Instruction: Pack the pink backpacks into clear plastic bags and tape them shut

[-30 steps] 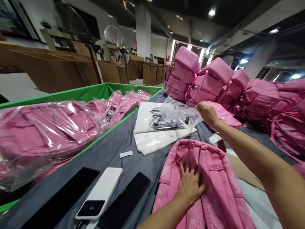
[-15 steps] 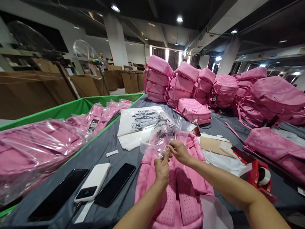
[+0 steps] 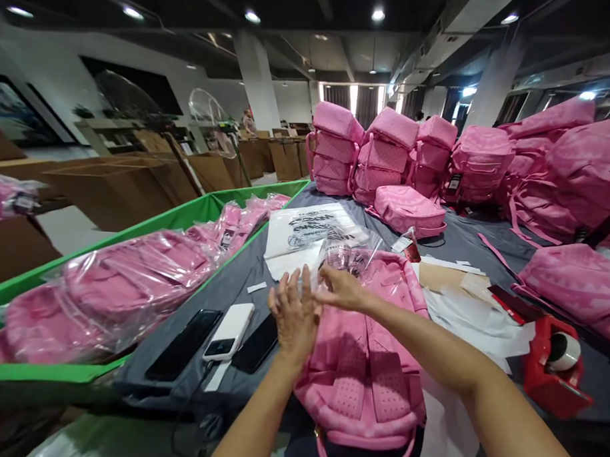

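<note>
Two bare hands work above a pink fabric backpack with padded, perforated shoulder straps (image 3: pixel 368 361), which lies straps up on the near part of a counter covered in dark grey cloth (image 3: pixel 233 286). The left hand (image 3: pixel 296 315) is open, its fingers spread and raised beside the bag's far left side; whether it touches anything is hard to tell. The right hand (image 3: pixel 345 290), fingers bent and drawn together, pinches the near edge of a crumpled clear plastic bag (image 3: pixel 367 257) over the backpack's far end. Just beyond lie white plastic bags with black print (image 3: pixel 305 232). To the left, a white power bank (image 3: pixel 230 331) rests between two black phones (image 3: pixel 183 344). On the right sits a red tape dispenser (image 3: pixel 554 377); stacked pink bags (image 3: pixel 335 153) stand along the far side.
</note>
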`<state>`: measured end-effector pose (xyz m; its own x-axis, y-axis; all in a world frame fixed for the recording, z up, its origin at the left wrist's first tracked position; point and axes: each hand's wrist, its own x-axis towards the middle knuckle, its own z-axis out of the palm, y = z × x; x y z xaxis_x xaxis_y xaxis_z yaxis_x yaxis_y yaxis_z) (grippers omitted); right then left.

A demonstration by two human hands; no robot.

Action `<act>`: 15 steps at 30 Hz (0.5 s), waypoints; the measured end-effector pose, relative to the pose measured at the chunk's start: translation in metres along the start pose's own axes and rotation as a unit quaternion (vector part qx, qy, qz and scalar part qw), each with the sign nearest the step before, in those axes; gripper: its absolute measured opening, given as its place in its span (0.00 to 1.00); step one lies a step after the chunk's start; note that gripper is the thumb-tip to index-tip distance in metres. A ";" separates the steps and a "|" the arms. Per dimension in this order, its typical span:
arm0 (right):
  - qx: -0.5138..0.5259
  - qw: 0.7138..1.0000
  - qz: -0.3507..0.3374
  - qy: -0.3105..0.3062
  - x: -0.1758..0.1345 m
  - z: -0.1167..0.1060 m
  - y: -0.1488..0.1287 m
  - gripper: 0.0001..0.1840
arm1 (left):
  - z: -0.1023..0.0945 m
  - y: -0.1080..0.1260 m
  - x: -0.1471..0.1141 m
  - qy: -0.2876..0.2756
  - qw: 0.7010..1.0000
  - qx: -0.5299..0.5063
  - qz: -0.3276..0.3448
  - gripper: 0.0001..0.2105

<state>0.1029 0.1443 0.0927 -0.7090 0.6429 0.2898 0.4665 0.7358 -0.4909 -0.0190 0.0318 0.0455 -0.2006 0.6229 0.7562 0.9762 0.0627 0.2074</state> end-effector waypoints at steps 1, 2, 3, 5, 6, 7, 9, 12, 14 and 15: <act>-0.063 0.997 -0.045 -0.022 -0.007 0.000 -0.006 0.13 | 0.004 -0.009 0.002 -0.008 1.000 0.014 -0.007 0.20; -0.128 0.989 -0.072 -0.033 -0.014 -0.001 -0.009 0.14 | 0.007 -0.019 0.002 -0.009 1.000 0.019 -0.017 0.16; -0.187 0.978 -0.080 -0.037 -0.019 -0.004 -0.008 0.15 | 0.010 -0.028 -0.001 -0.003 1.000 0.016 -0.022 0.13; -0.272 0.961 -0.050 -0.026 -0.025 -0.013 0.003 0.17 | 0.013 -0.042 -0.015 0.030 0.999 -0.006 -0.012 0.12; -0.293 0.956 -0.020 -0.013 -0.025 -0.018 0.013 0.18 | 0.014 -0.046 -0.025 0.050 0.999 -0.021 -0.005 0.12; -0.302 0.953 0.014 0.007 -0.025 -0.024 0.024 0.18 | 0.014 -0.047 -0.036 0.066 0.997 -0.036 -0.003 0.12; -0.293 0.949 0.097 0.066 -0.022 -0.038 0.050 0.16 | 0.013 -0.047 -0.056 0.073 0.994 -0.073 -0.024 0.12; -0.219 0.932 0.242 0.157 -0.022 -0.063 0.091 0.15 | 0.014 -0.047 -0.076 0.031 0.983 -0.131 -0.124 0.12; -0.126 0.913 0.315 0.226 -0.028 -0.079 0.116 0.14 | 0.016 -0.054 -0.075 -0.008 0.965 -0.159 -0.209 0.11; -0.061 0.903 0.334 0.264 -0.032 -0.088 0.127 0.14 | 0.018 -0.060 -0.071 -0.026 0.951 -0.169 -0.258 0.09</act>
<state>0.2307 0.2360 0.0932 0.0883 0.9399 0.3297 0.7748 0.1432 -0.6158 -0.0616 -0.0022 -0.0311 -0.6323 0.6154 0.4705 0.6658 0.1213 0.7362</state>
